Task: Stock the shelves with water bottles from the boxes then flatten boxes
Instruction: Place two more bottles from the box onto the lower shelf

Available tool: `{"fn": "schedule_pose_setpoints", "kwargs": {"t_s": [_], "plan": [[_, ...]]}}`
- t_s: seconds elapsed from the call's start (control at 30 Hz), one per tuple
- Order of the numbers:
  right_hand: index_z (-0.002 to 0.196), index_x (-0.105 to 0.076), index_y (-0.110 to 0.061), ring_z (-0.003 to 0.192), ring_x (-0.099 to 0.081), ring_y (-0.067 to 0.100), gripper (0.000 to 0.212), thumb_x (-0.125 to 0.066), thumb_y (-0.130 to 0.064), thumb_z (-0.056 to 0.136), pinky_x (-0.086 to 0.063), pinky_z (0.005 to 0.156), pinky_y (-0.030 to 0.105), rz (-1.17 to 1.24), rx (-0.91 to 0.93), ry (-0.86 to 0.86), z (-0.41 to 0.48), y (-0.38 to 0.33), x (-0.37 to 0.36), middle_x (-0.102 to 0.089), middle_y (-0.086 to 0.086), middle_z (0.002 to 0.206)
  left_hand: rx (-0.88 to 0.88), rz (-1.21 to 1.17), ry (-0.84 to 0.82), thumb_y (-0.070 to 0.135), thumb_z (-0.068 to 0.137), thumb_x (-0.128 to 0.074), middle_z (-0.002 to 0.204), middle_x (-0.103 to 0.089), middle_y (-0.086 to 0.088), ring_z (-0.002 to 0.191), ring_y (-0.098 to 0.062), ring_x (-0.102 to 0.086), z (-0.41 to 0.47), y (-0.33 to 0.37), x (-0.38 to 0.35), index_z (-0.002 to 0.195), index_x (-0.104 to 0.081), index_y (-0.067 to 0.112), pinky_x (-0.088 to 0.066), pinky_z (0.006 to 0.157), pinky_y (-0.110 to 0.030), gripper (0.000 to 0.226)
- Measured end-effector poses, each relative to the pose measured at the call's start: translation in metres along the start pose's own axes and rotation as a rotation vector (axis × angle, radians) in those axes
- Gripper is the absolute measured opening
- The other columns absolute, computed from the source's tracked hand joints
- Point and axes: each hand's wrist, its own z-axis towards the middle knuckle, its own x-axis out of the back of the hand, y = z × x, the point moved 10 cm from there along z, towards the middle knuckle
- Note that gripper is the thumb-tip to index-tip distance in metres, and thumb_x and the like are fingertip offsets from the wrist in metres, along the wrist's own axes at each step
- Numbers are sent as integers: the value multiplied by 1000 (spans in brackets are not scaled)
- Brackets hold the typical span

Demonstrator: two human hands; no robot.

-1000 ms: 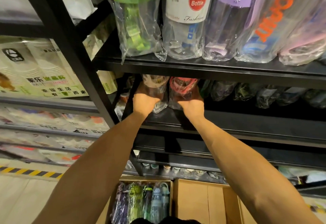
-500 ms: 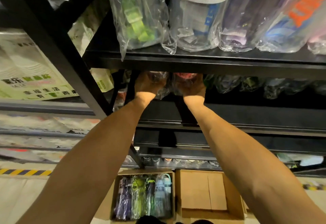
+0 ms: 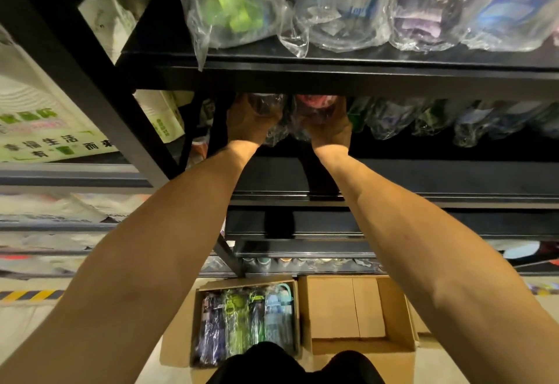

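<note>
Black metal shelving (image 3: 302, 76) fills the view, with bagged bottles (image 3: 348, 14) lined along its upper shelf. At the left end of the middle shelf (image 3: 423, 178), the left grip (image 3: 251, 120) is curled round a bagged water bottle (image 3: 267, 105). The right grip (image 3: 331, 129) is closed round a red-capped bottle (image 3: 316, 101) just beside it. On the floor below, an open cardboard box (image 3: 230, 284) holds more bottles (image 3: 242, 320), touching a second box (image 3: 357, 308).

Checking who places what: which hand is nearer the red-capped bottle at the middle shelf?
Right. The right hand grips the red-capped bottle; the left hand holds the neighbouring bottle just to its left.
</note>
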Motion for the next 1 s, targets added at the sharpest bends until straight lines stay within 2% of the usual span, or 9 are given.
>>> {"fn": "schedule_pose_setpoints", "kwargs": {"t_s": [0.1, 0.23, 0.33, 0.4, 0.5, 0.6, 0.7, 0.87, 1.0], "plan": [[151, -48, -21, 123, -66, 33, 82, -84, -48, 83, -50, 95, 32, 97, 14, 82, -4, -5, 11, -70, 9, 134, -7, -1, 5, 37, 75, -90, 141, -64, -13, 132, -31, -57, 1, 2, 2, 140, -59, 12, -42, 105, -31, 76], [151, -48, -21, 120, -67, 36, 84, -84, -50, 81, -52, 94, 35, 120, 1, 74, 1, -1, 8, -71, 10, 131, -12, -8, -14, 34, 77, -89, 141, -63, -14, 133, -31, -56, -2, 7, 0, 140, -59, 10, -40, 106, -31, 74], [145, -53, -19, 115, -69, 35, 80, -85, -50, 78, -52, 90, 34, 119, 30, 64, 8, 2, 4, -74, 10, 125, 15, -7, -2, 44, 66, -84, 133, -68, -14, 126, -32, -61, 3, 4, -4, 133, -65, 11, -47, 103, -33, 77], [141, -58, -15, 115, -69, 36, 74, -86, -46, 79, -53, 90, 36, 106, 25, 54, 12, 4, 2, -73, 11, 125, 36, -14, -10, 38, 66, -85, 125, -72, -12, 119, -30, -65, 3, 4, -5, 122, -70, 10, -47, 92, -26, 65], [138, -60, -11, 122, -66, 37, 66, -80, -46, 87, -52, 96, 39, 30, 43, 27, 19, 3, -1, -70, 15, 131, 39, -30, -32, 18, 80, -86, 119, -70, -7, 113, -17, -61, 5, 0, -10, 122, -71, 7, -34, 80, -9, 46], [141, -57, -12, 126, -64, 36, 65, -75, -50, 91, -50, 100, 39, 20, 58, 0, 21, 1, -3, -67, 15, 136, 48, -40, -24, 24, 83, -84, 121, -71, -5, 117, -20, -63, 6, 0, -11, 124, -71, 11, -34, 81, -9, 45], [146, -53, -16, 131, -60, 33, 69, -70, -56, 93, -47, 103, 37, 5, 56, 1, 21, -3, -1, -63, 12, 142, 56, -12, -5, 37, 78, -85, 130, -70, -13, 125, -30, -62, 5, 4, -9, 126, -69, 13, -41, 93, -21, 56], [147, -52, -15, 130, -61, 35, 69, -72, -52, 92, -49, 102, 36, 95, 68, 21, 19, -8, -1, -64, 15, 142, 54, -9, -41, 70, 51, -65, 125, -72, -9, 120, -27, -65, 12, -5, -16, 126, -68, 14, -44, 94, -23, 93], [155, -39, -17, 137, -55, 32, 91, -76, -62, 85, -44, 107, 34, 130, 38, -62, 17, -10, -4, -57, 10, 150, 48, 50, -46, 84, 46, -66, 151, -54, -13, 141, -28, -50, 10, -15, -12, 152, -45, 7, -37, 116, -33, 132]]}}
